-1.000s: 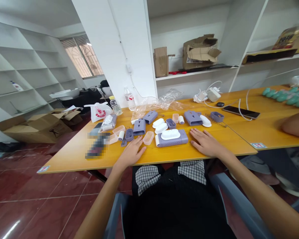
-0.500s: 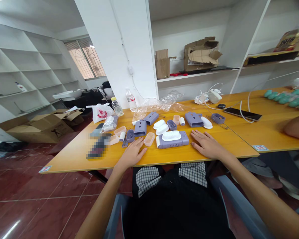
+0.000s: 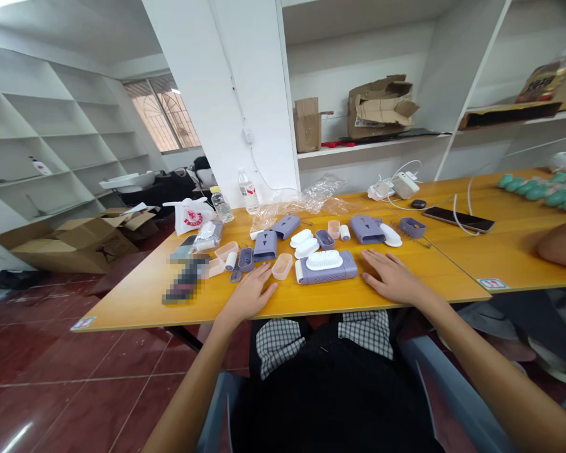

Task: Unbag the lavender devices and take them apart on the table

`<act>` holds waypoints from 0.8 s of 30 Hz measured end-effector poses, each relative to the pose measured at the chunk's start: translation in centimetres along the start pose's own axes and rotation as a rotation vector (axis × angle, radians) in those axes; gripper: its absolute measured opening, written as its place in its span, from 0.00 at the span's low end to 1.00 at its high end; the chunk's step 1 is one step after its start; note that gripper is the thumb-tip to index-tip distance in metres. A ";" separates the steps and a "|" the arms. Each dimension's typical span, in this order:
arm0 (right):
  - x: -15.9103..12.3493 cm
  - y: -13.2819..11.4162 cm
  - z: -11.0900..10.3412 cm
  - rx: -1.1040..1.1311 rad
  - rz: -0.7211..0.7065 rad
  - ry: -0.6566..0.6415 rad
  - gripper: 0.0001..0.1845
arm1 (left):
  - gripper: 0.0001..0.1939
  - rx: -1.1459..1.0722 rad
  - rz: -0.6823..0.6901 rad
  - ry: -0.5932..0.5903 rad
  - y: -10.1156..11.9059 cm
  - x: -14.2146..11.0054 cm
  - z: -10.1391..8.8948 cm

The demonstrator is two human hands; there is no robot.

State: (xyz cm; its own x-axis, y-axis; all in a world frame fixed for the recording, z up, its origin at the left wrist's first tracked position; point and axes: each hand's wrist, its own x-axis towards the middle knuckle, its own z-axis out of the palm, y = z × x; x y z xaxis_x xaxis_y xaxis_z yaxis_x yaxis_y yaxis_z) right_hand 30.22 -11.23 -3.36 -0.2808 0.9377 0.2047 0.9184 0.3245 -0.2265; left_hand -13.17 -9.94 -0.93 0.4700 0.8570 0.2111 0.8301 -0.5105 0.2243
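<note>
My left hand lies flat on the yellow wooden table, fingers apart, holding nothing, just below a small pink tray. My right hand also rests flat and empty, its fingertips close to the right end of a purple box that carries a white ribbed piece. Behind these lie several purple casings, white lids, pink cups and small white rollers.
Two water bottles, a white plastic bag and crumpled clear wrap stand at the table's back. A phone with cable and charger lie right. Another person's arm rests far right near teal pieces. Cardboard boxes sit on the floor.
Both hands stay flat in place. The view has tilted slightly, so everything sits a little lower in the picture.
</note>
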 end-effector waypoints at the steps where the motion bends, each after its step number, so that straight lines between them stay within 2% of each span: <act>1: 0.0 0.0 -0.2 0.011 0.008 -0.001 0.41 | 0.32 -0.003 -0.003 0.007 0.0 0.0 0.0; 6: 0.4 -0.7 -1.1 0.126 0.007 -0.015 0.54 | 0.29 -0.029 -0.012 0.048 0.2 0.0 -0.2; 9: 1.4 -1.6 -1.1 0.196 -0.038 -0.016 0.57 | 0.25 -0.063 -0.011 0.139 0.6 -0.3 -0.7; 12: 2.5 -2.7 -0.7 0.217 -0.094 0.000 0.56 | 0.18 -0.112 -0.015 0.275 1.2 -0.8 -1.3; 15: 2.8 -3.4 -0.6 0.246 -0.125 0.043 0.50 | 0.13 -0.192 -0.006 0.337 2.6 -1.4 -1.2; 17: 2.4 -3.5 -0.8 0.281 -0.137 0.056 0.46 | 0.12 -0.255 0.003 0.334 4.0 -1.7 -0.8; 19: 1.7 -3.4 -1.0 0.307 -0.153 0.054 0.44 | 0.15 -0.298 0.032 0.259 5.6 -1.9 -0.3; 22: 0.6 -3.2 -1.3 0.318 -0.180 0.045 0.44 | 0.26 -0.305 0.076 0.164 7.5 -1.6 0.2; 24: 0.3 -3.2 -1.3 0.303 -0.193 0.039 0.45 | 0.32 -0.297 0.071 0.125 7.9 -1.1 0.2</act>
State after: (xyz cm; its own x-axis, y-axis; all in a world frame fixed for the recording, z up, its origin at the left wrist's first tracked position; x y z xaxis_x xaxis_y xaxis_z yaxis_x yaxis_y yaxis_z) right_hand 27.59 -12.15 -1.37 -0.4248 0.8519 0.3062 0.7232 0.5228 -0.4512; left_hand -7.03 -14.92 0.38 0.4674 0.8130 0.3473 0.6642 -0.5822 0.4689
